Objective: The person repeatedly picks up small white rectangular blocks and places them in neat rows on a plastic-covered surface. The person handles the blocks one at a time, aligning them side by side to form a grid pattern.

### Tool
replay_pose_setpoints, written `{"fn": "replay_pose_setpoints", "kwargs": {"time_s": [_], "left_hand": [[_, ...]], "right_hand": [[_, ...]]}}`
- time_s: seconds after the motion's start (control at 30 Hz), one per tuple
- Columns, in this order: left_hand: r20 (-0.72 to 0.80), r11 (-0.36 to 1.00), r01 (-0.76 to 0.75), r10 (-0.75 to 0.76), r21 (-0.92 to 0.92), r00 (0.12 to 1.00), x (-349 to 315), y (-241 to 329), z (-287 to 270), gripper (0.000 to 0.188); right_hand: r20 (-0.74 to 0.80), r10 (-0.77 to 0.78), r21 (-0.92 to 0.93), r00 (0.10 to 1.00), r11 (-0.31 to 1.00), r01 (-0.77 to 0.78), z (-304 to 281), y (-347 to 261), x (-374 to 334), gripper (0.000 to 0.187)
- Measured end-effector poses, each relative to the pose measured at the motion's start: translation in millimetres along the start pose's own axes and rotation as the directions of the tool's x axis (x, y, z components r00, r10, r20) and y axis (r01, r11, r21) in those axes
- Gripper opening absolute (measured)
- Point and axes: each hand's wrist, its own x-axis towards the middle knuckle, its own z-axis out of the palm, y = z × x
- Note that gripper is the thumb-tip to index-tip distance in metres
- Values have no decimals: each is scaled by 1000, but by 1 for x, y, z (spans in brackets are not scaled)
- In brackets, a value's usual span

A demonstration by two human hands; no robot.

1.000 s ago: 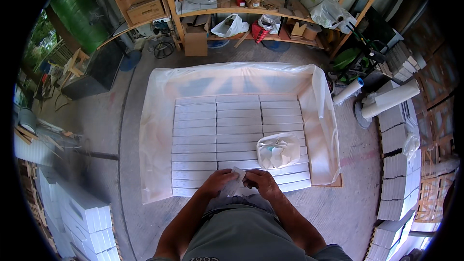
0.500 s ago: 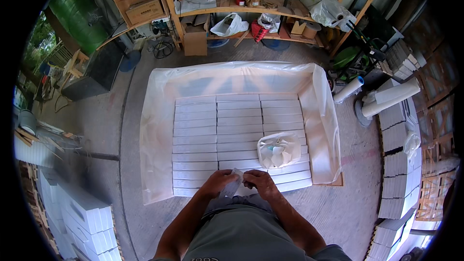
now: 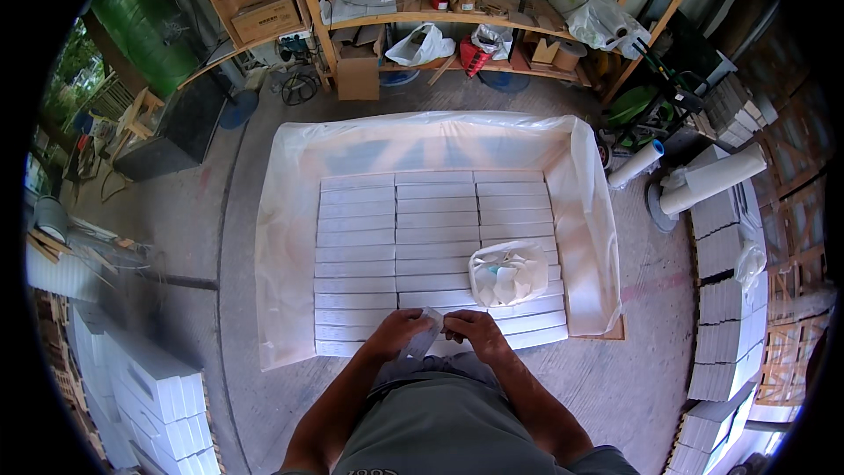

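Hardly anything moves from the earlier frames: your hands stay close together at six o'clock, with only a slight shift of the sheet (image 3: pixel 420 340) between them. Your left hand (image 3: pixel 396 332) is clamped on that white sheet; your right hand (image 3: pixel 476 334) has its fingers bunched at the sheet's right edge, though you cannot tell whether they grip it. At twelve o'clock from your hands, white boxes (image 3: pixel 356 255) lie in three columns inside a plastic liner (image 3: pixel 286 246). At two o'clock, a white bag (image 3: pixel 476 293) of scraps (image 3: pixel 505 280) sits on the boxes.
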Motion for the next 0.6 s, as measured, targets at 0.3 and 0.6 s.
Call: {"fn": "replay_pose_setpoints", "kwargs": {"time_s": [0.3,0.6], "left_hand": [[-31,991,-3,7,133,1000,1,0,-1,33],[-53,847,-186,243,499,969,-1,3,10,29]], "right_hand": [[-97,24,-223,995,974,-45,5,0,3,25],[-246,-220,-492,944,868,74,13,25,6,24]]}}
